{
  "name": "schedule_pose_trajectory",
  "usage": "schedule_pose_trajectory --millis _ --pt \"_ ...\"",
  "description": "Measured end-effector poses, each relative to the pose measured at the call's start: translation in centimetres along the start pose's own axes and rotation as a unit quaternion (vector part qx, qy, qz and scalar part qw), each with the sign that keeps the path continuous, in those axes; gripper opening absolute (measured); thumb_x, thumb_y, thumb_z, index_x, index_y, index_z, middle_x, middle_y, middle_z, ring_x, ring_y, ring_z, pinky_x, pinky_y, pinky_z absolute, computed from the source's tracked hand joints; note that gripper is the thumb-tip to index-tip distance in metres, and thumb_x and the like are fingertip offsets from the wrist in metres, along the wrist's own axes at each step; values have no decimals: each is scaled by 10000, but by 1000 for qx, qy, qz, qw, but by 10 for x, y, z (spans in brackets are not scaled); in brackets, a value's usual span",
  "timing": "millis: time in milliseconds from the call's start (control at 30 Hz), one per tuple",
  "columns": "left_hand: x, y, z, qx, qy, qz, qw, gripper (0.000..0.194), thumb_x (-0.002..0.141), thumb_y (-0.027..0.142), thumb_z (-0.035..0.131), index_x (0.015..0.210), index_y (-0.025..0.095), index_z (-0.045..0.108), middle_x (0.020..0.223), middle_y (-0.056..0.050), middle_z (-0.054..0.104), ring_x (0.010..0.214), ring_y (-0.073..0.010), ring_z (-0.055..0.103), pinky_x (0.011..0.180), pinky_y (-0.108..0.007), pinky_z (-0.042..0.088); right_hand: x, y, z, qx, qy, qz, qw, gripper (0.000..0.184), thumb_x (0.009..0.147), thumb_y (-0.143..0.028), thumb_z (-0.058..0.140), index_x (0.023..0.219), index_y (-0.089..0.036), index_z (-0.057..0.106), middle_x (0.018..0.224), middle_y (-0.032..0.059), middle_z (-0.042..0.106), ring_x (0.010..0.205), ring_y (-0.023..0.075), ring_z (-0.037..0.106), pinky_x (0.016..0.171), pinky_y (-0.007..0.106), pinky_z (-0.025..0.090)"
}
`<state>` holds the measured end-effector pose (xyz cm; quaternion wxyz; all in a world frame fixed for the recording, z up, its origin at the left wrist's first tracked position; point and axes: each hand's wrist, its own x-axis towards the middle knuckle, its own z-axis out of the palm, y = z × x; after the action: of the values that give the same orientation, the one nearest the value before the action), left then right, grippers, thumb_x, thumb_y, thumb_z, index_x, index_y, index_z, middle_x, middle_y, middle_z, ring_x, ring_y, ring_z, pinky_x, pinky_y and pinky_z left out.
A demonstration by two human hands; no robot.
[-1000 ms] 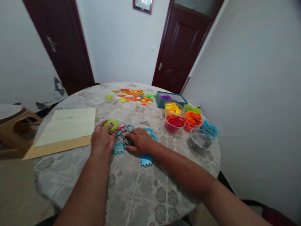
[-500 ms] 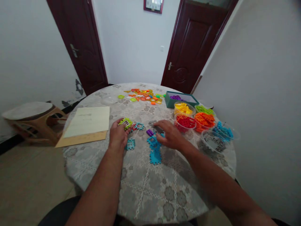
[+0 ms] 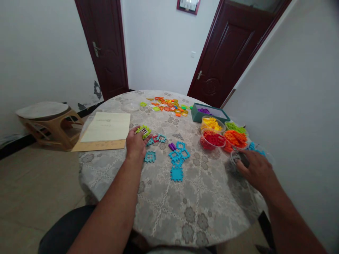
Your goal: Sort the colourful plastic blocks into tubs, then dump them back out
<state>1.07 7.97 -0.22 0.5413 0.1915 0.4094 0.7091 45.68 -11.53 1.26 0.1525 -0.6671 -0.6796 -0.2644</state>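
My left hand (image 3: 136, 145) is closed on a lime-green toothed square building tile (image 3: 144, 131) with a white window grid in its middle. Just right of it lie a light-blue open tile (image 3: 161, 138) and small red pieces (image 3: 155, 139); another light-blue window tile (image 3: 150, 157) lies nearer me. At far right, my right hand (image 3: 255, 167) is over the clear tub of grey pieces (image 3: 234, 157), pinching a dark grey flat piece (image 3: 244, 159). Mid-table are several blue toothed tiles (image 3: 177, 174) and a purple piece (image 3: 172, 146).
Tubs of yellow (image 3: 212, 123), red (image 3: 214, 139), orange (image 3: 235, 138), green (image 3: 235, 129) and blue (image 3: 254, 148) pieces stand right, beside a green box (image 3: 210, 112). Mixed tiles (image 3: 169, 106) are heaped at the back. Paper (image 3: 107, 127) lies left; a stool (image 3: 50, 123) stands beyond.
My right hand has moved right, from above the blue tiles to the grey tub, carrying the dark grey piece. The left hand still holds the lime-green tile. The view has shifted slightly.
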Motion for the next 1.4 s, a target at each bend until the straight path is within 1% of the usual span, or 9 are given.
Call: schedule_pose_trajectory --millis 167,333,467,633,800,967,1133,1300,1400 --pt "1 -1 -1 6 4 -2 1000 388 707 53 579 1065 196 616 988 -66 683 824 -192 721 760 -404 672 -10 -7 5 -35 1 36 999 371 971 -381 540 1268 -200 667 1180 154 719 1093 335 678 989 523 535" --pt "1 -4 -1 13 3 -1 1000 379 701 59 590 1051 199 616 965 -54 689 811 -189 722 741 -387 670 10 -55 -5 80 50 -17 995 299 993 -331 565 1234 -187 670 1256 177 695 1208 343 652 1092 560 502" --pt "0 -6 -1 28 -7 -12 1000 382 697 54 605 1052 195 619 968 -55 695 803 -191 728 722 -383 674 35 -118 -5 232 -47 -91 967 298 1024 -269 557 1307 -228 639 1345 145 679 1279 295 642 1108 523 526" --pt "-1 -7 -1 52 -18 -37 998 408 697 35 611 1072 193 628 962 -56 690 823 -190 729 741 -397 683 62 -169 31 294 -166 -149 929 468 964 -125 575 1415 -246 611 1544 136 566 1386 285 580 1151 502 501" --pt "-3 -10 -1 63 -36 -65 995 420 719 38 650 1115 178 645 1005 -93 692 830 -204 733 715 -393 687 72 -174 60 276 -199 -150 928 493 903 -129 625 1390 -205 638 1404 151 643 1284 297 608 1117 489 495" --pt "-5 -11 -1 68 -55 -77 993 390 747 60 659 1124 163 664 1011 -109 693 841 -211 730 703 -395 689 66 -164 57 327 -173 -113 922 440 918 -245 646 1356 -205 637 1233 138 657 1132 280 640 1018 467 539" --pt "-4 -13 -1 84 -60 -76 992 348 775 85 653 1114 164 670 1030 -113 687 828 -200 720 679 -384 684 67 -178 48 409 -114 -131 896 440 951 -265 634 1389 -265 594 1282 132 656 1212 300 620 1064 532 513" --pt "-5 -13 -1 88 -61 -73 992 337 769 90 671 1097 170 680 1016 -108 680 799 -190 710 658 -361 675 67 -205 53 372 -153 -162 901 363 994 -335 624 1337 -214 633 1344 151 652 1284 304 588 1128 528 473" --pt "-6 -13 -1 87 -60 -73 992 323 775 95 672 1090 165 682 1006 -113 680 786 -195 711 641 -362 670 66 -209 59 361 -158 -158 905 353 1003 -356 633 1323 -210 644 1331 146 669 1264 297 599 1118 509 474"
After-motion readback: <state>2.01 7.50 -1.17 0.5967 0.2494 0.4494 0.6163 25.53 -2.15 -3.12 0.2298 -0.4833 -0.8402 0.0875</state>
